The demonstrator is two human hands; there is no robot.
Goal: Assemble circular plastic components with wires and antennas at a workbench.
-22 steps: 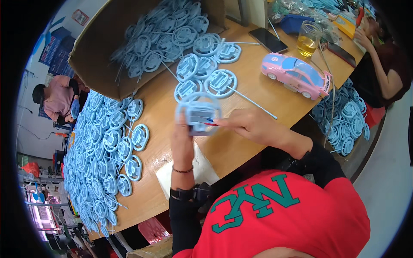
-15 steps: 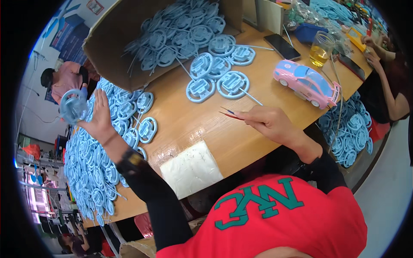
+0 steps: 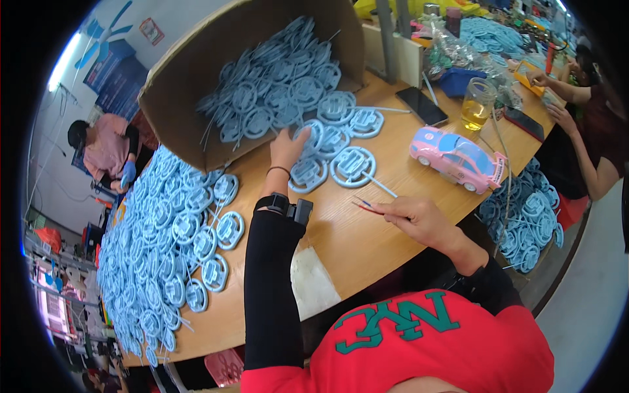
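My left hand (image 3: pixel 286 150) reaches to the front of the carton, its fingers closed on the rim of a light-blue toy steering wheel (image 3: pixel 312 136). That wheel overlaps others lying on the table. Nearest to it are one wheel (image 3: pixel 308 174) below and another (image 3: pixel 352 166) to the right, with a thin rod sticking out. My right hand (image 3: pixel 416 219) is closed around thin tweezers (image 3: pixel 368 207) with red sides. Their tips are slightly apart, point left and hold nothing that I can make out.
A tilted carton (image 3: pixel 180 108) holds many such wheels, and a large heap (image 3: pixel 157 242) covers the table's left. To the right are a pink toy car (image 3: pixel 455 157), a phone (image 3: pixel 422 107) and a glass (image 3: pixel 477 108) of yellow liquid. A white sheet (image 3: pixel 313 285) lies near the front edge.
My left hand has moved right from above the left heap, where it released a toy steering wheel, to the wheels by the carton. My right hand keeps the tweezers. The view has shifted.
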